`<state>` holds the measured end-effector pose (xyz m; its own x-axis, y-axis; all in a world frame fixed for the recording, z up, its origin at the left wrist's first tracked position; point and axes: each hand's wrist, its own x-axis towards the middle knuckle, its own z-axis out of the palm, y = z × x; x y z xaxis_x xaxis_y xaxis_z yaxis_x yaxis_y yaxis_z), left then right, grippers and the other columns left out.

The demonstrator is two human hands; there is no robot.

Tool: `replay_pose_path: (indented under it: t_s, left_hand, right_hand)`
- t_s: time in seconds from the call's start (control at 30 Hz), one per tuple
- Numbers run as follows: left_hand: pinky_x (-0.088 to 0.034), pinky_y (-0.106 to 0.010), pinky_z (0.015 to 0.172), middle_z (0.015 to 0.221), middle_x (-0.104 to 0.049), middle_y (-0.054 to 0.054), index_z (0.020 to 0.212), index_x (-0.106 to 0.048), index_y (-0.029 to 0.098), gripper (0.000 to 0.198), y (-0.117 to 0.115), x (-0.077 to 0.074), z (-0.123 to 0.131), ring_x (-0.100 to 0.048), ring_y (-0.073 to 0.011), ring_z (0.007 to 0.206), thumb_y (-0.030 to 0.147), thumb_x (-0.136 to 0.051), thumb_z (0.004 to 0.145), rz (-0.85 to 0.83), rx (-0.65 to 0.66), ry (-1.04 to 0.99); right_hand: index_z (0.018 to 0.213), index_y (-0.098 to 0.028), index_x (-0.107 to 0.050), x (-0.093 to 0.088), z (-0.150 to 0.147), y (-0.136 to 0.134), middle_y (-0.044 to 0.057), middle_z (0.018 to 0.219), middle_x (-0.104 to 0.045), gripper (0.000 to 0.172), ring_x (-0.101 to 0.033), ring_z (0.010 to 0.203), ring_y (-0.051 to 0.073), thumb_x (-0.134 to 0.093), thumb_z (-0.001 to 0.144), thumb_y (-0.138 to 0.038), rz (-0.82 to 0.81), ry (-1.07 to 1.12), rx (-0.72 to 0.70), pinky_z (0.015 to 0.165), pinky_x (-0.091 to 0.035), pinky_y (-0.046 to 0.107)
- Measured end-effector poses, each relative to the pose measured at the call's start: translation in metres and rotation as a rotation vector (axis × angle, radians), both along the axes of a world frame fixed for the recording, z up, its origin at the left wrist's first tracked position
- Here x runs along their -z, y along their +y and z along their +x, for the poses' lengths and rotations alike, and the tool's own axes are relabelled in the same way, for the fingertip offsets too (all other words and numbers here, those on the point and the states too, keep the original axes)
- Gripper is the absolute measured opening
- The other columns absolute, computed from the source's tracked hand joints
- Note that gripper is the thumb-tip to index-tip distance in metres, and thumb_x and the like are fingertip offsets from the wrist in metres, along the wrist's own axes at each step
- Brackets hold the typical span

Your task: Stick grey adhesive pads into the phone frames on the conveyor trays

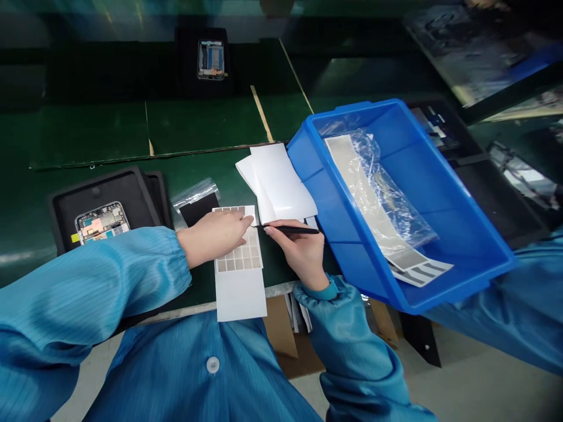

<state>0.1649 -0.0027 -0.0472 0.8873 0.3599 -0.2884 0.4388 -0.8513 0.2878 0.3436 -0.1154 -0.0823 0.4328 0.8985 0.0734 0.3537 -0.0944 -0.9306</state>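
Black tweezers (294,229) are pinched in my right hand (305,252), their thin tip pointing left toward the fingertips of my left hand. My left hand (220,233) lies with its fingers stretched out over a sheet of small grey-beige stickers (240,259), hiding part of it. White backing paper (241,296) extends from under the sheet past the table's front edge. Behind my left wrist, a clear zip bag with a black piece (199,208) is partly covered. White sheets (281,184) lie beyond my right hand.
A blue bin (448,193) at right holds sticker strips (358,181) and clear plastic bags. At left, black trays (101,190) carry an opened phone (102,223). Another opened phone (211,60) sits farther back. A co-worker's blue sleeve (497,310) shows at far right.
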Motion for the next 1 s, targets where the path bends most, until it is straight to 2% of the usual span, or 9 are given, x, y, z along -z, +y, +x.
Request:
replay_pose_path:
  t_s: [0.1, 0.17, 0.23, 0.33, 0.43, 0.5, 0.6, 0.83, 1.0]
  left_hand:
    - [-0.051, -0.036, 0.081, 0.123, -0.064, -0.017, 0.133, -0.053, 0.011, 0.045, 0.002, -0.006, -0.001, -0.065, -0.0305, 0.109, 0.026, -0.061, 0.092, -0.027, -0.006, -0.005]
    - [-0.051, -0.033, 0.077, 0.12, -0.066, -0.015, 0.136, -0.051, 0.011, 0.053, 0.005, -0.018, -0.004, -0.066, -0.029, 0.105, 0.026, -0.065, 0.088, -0.103, -0.01, -0.019]
    - [-0.049, -0.03, 0.071, 0.109, -0.07, -0.011, 0.136, -0.053, 0.013, 0.056, 0.009, -0.037, -0.01, -0.068, -0.0259, 0.096, 0.032, -0.068, 0.086, -0.201, -0.033, -0.055]
    - [-0.044, -0.027, 0.062, 0.089, -0.071, -0.004, 0.123, -0.064, 0.016, 0.045, 0.013, -0.066, -0.025, -0.066, -0.0198, 0.079, 0.043, -0.067, 0.087, -0.302, -0.162, -0.146]
    - [-0.038, -0.025, 0.055, 0.072, -0.064, 0.001, 0.101, -0.073, 0.019, 0.027, 0.01, -0.082, -0.045, -0.058, -0.0134, 0.063, 0.04, -0.065, 0.086, -0.413, -0.331, -0.259]
    - [-0.036, -0.023, 0.054, 0.064, -0.059, 0.004, 0.088, -0.074, 0.02, 0.019, 0.006, -0.083, -0.061, -0.052, -0.0104, 0.057, 0.036, -0.065, 0.085, -0.509, -0.409, -0.341]
    - [-0.036, -0.021, 0.054, 0.06, -0.054, 0.005, 0.08, -0.073, 0.019, 0.016, -0.002, -0.079, -0.086, -0.047, -0.0082, 0.055, 0.03, -0.064, 0.085, -0.578, -0.515, -0.448]
    - [-0.032, -0.02, 0.048, 0.057, -0.048, 0.004, 0.081, -0.073, 0.017, 0.018, -0.018, -0.076, -0.139, -0.04, -0.0078, 0.053, 0.032, -0.065, 0.084, -0.597, -0.817, -0.597]
    - [-0.031, -0.02, 0.048, 0.058, -0.048, 0.004, 0.083, -0.073, 0.017, 0.02, -0.026, -0.071, -0.165, -0.039, -0.0074, 0.053, 0.036, -0.066, 0.085, -0.62, -0.899, -0.662]
  right_hand:
    - [0.083, -0.021, -0.077, -0.005, 0.003, -0.002, 0.006, 0.086, -0.078, 0.018, -0.074, 0.078, 0.023, -0.081, 0.077, -0.037, 0.018, 0.066, 0.051, 0.076, -0.062, 0.04]
    - [0.083, -0.021, -0.077, -0.012, 0.003, -0.004, 0.006, 0.084, -0.078, 0.019, -0.074, 0.075, 0.023, -0.082, 0.077, -0.038, 0.036, 0.097, 0.074, 0.073, -0.062, 0.039]
    - [0.083, -0.021, -0.077, -0.021, 0.001, -0.006, 0.006, 0.083, -0.077, 0.017, -0.074, 0.072, 0.023, -0.082, 0.076, -0.036, 0.063, 0.116, 0.072, 0.071, -0.062, 0.038]
    - [0.082, -0.023, -0.077, -0.036, -0.011, -0.006, 0.005, 0.084, -0.077, 0.015, -0.074, 0.073, 0.023, -0.084, 0.075, -0.034, 0.102, 0.151, 0.036, 0.071, -0.063, 0.039]
    - [0.082, -0.023, -0.077, -0.051, -0.031, -0.003, 0.005, 0.083, -0.077, 0.014, -0.075, 0.074, 0.024, -0.084, 0.075, -0.033, 0.125, 0.185, -0.019, 0.073, -0.064, 0.04]
    - [0.082, -0.023, -0.077, -0.058, -0.044, 0.001, 0.005, 0.082, -0.078, 0.015, -0.076, 0.074, 0.025, -0.085, 0.074, -0.033, 0.131, 0.207, -0.074, 0.072, -0.065, 0.04]
    - [0.084, -0.023, -0.077, -0.065, -0.064, 0.009, 0.005, 0.083, -0.078, 0.015, -0.076, 0.076, 0.026, -0.084, 0.075, -0.033, 0.142, 0.236, -0.146, 0.071, -0.066, 0.041]
    - [0.089, -0.024, -0.077, -0.063, -0.107, 0.027, 0.004, 0.088, -0.077, 0.012, -0.075, 0.079, 0.023, -0.082, 0.078, -0.028, 0.153, 0.384, -0.208, 0.072, -0.066, 0.038]
    - [0.09, -0.025, -0.077, -0.06, -0.136, 0.037, 0.003, 0.086, -0.078, 0.013, -0.076, 0.078, 0.021, -0.083, 0.078, -0.025, 0.137, 0.443, -0.275, 0.07, -0.066, 0.034]
